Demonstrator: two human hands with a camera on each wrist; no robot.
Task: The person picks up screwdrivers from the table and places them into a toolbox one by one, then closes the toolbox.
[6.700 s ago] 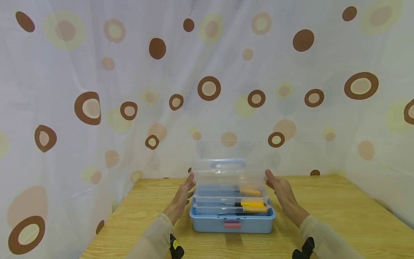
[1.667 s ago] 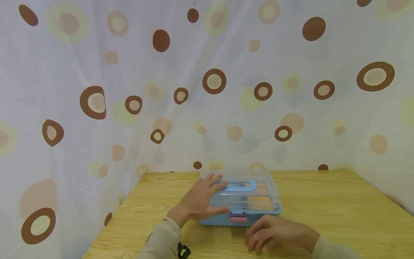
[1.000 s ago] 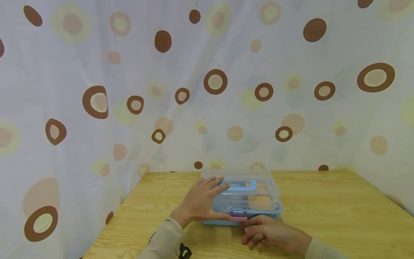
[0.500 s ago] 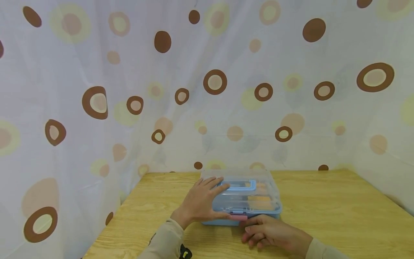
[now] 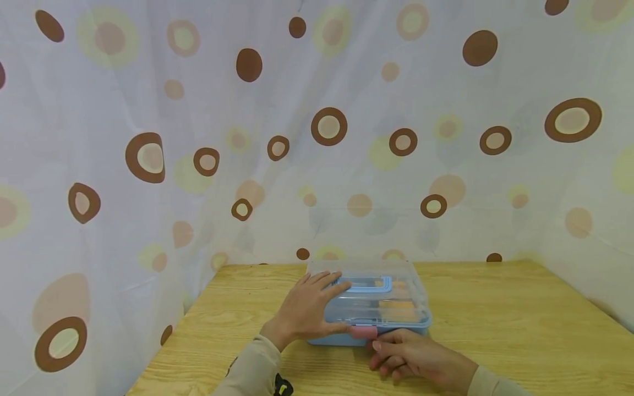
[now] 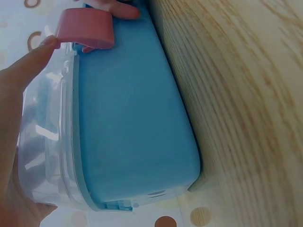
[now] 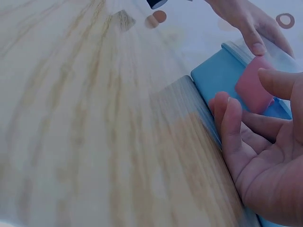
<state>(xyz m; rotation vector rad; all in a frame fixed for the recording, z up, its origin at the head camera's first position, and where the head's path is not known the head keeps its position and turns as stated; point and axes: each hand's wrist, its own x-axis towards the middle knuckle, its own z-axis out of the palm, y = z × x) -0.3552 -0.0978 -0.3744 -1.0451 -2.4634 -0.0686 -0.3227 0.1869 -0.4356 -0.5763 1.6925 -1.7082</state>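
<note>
A light blue toolbox (image 5: pixel 342 340) with a clear lid (image 5: pixel 346 308) and a blue handle (image 5: pixel 388 282) sits lid down on the table. My left hand (image 5: pixel 308 311) lies spread over the lid's left side, its thumb reaching the upper edge of the pink latch (image 5: pixel 364 332). The latch stands tilted out from the front wall, as the left wrist view also shows. My right hand (image 5: pixel 416 355) is at the front right, palm turned up and fingers loosely bent. Its index finger is right under the latch; the thumb stays apart from that finger. Orange-yellow shapes show dimly through the lid.
The box stands on a wood-grain table (image 5: pixel 495 319), near its back edge. A pale curtain (image 5: pixel 198 82) with brown and beige circles hangs behind and to the left. A black strap piece (image 5: pixel 283 386) is by the left sleeve.
The lid, raised at first, has come down. Both hands have left the lid's sides, the left for its top, the right for the front. Lately the pink latch has swung outward and up.
</note>
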